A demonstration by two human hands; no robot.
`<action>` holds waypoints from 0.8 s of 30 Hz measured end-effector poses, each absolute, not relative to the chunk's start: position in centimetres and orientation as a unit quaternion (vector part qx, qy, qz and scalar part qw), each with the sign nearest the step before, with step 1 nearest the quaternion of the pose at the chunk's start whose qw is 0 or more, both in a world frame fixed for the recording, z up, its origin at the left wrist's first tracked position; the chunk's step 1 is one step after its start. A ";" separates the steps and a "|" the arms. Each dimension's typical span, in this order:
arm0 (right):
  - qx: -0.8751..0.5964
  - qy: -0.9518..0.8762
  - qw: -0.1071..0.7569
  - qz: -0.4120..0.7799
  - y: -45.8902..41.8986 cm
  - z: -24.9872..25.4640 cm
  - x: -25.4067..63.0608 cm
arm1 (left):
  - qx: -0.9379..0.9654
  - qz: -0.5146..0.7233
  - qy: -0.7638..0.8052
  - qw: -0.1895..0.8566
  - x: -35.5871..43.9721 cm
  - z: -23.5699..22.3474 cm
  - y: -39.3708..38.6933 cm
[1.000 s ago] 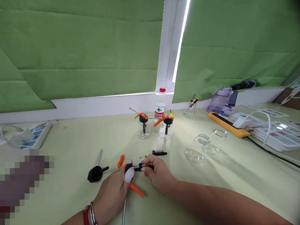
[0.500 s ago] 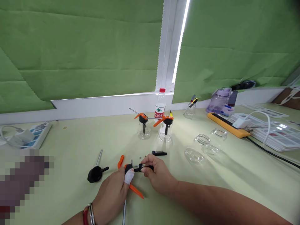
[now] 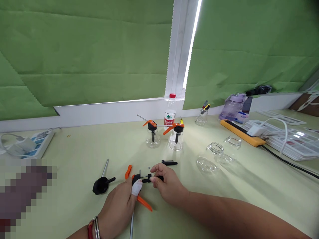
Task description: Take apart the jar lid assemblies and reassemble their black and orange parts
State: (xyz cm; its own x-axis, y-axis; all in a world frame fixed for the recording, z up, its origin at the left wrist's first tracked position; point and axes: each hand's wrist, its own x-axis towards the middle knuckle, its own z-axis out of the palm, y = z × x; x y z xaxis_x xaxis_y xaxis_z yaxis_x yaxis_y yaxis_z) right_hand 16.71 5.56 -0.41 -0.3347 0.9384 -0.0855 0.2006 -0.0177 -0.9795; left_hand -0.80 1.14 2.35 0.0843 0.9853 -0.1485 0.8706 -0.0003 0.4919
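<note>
Just right of the loose black cone (image 3: 100, 186), your left hand (image 3: 119, 204) is wrapped around the black-and-orange mechanism (image 3: 136, 178), which sits between your hands. Your right hand (image 3: 169, 185) pinches the black bar (image 3: 146, 180) at its right side; this looks like fitting or adjusting, calling for steady left support and fine fingertip control

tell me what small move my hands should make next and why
Probably press gently with the right hand's thumb on the black shaft, because the right hand grips its far end and the left hand holds the orange-handled piece, which should brace it.
</note>
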 end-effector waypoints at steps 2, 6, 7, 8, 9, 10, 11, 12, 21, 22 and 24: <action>-0.472 -0.617 0.332 0.536 5.6 -0.3 16.8 | 0.697 0.122 0.667 0.234 -0.7 2.3 1.2; -0.474 -0.617 0.324 0.538 5.6 0.1 16.8 | 0.697 0.119 0.672 0.223 -0.7 2.3 1.1; -0.472 -0.616 0.324 0.540 5.6 0.2 16.8 | 0.697 0.118 0.672 0.221 -0.7 2.4 1.0; -0.471 -0.615 0.325 0.543 5.6 0.2 16.8 | 0.697 0.117 0.671 0.222 -0.7 2.4 1.0; -0.470 -0.612 0.326 0.546 5.6 0.3 16.8 | 0.698 0.116 0.670 0.224 -0.7 2.5 0.9; -0.471 -0.608 0.325 0.550 5.7 0.3 16.8 | 0.699 0.117 0.669 0.226 -0.7 2.6 0.9; -0.474 -0.603 0.324 0.554 5.7 0.4 16.8 | 0.698 0.118 0.669 0.227 -0.7 2.6 0.9; -0.479 -0.598 0.320 0.557 5.7 0.4 16.8 | 0.697 0.119 0.669 0.228 -0.7 2.7 0.9; -0.513 -0.579 0.289 0.564 6.1 1.3 16.9 | 0.692 0.132 0.668 0.241 -1.3 2.7 1.4; -0.513 -0.581 0.286 0.563 6.1 1.3 16.9 | 0.690 0.135 0.668 0.243 -1.4 2.7 1.5; -0.514 -0.586 0.279 0.561 6.3 1.2 17.1 | 0.690 0.142 0.667 0.244 -1.5 2.6 1.7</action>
